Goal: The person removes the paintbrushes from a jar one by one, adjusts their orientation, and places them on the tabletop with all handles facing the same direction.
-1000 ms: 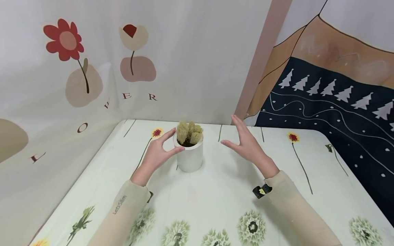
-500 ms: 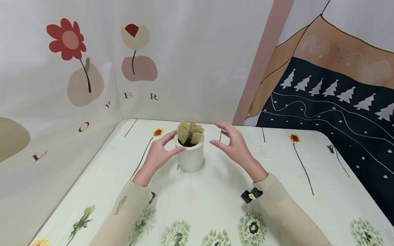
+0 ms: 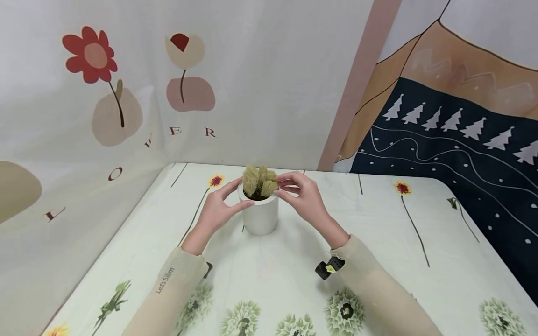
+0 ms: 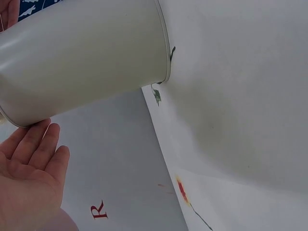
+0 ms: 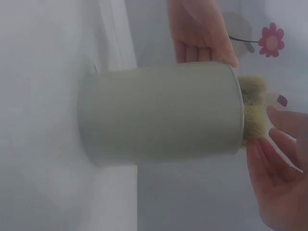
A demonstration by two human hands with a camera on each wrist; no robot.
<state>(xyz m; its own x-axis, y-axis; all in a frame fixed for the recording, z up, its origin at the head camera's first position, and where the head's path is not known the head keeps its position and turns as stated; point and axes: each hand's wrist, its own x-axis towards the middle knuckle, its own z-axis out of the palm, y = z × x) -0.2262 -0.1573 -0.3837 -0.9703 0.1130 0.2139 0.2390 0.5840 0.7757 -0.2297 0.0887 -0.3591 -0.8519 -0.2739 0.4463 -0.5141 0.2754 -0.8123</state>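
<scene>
A white cylindrical plant pot (image 3: 260, 220) stands upright on the table, with fuzzy yellow-green plant clumps (image 3: 251, 181) rising from dark filling. My left hand (image 3: 213, 210) holds the pot's left side at the rim, thumb in front and fingers behind. In the left wrist view, its fingertips (image 4: 41, 129) meet the rim. My right hand (image 3: 307, 198) is at the plant's right side, thumb and fingers parted. From the right wrist, its fingertips (image 5: 254, 144) show right at a fuzzy clump (image 5: 254, 120), just beyond the rim.
The table (image 3: 260, 270) has a white cloth printed with flowers and stems. Behind it hangs a pale curtain (image 3: 260, 93) with flower pictures and letters. A dark blue printed cloth (image 3: 454, 154) with white trees hangs at the right. Both wrists wear small black devices (image 3: 329, 267).
My right hand has moved left, from apart on the right to the plant's edge, its thumb and fingers drawing closer together. The left hand and the pot have stayed in place.
</scene>
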